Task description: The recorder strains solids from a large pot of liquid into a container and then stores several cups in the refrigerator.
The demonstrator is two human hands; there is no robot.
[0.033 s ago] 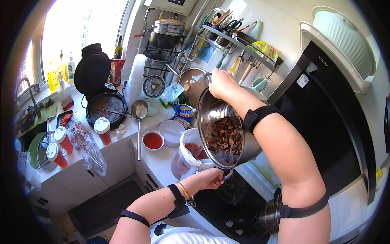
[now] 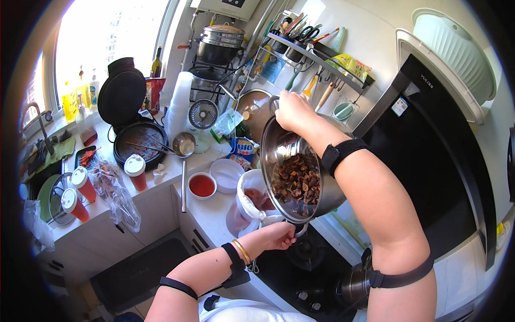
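Observation:
A large steel pot [image 2: 332, 190] is tipped on its side, its mouth facing left. Dark, soaked pieces that look like dried fruit [image 2: 296, 180] lie against its lower wall. My right hand [image 2: 295, 110] is closed round the pot's upper handle. Down at the lower handle, my left hand [image 2: 280, 236] has its fingers curled tight around the grip. Just left of the pot's rim stands a clear plastic pitcher [image 2: 236, 219], with a white cloth [image 2: 248, 205] draped over its mouth and reddish liquid [image 2: 258, 198] inside.
Beside the pitcher are a bowl of red liquid [image 2: 202, 185], a white dish [image 2: 225, 174] and a long-handled ladle [image 2: 184, 177]. Lidded red cups [image 2: 135, 172] and a raised-lid electric griddle [image 2: 140, 142] stand on the left counter. A black gas stove [image 2: 289, 273] lies below the pot.

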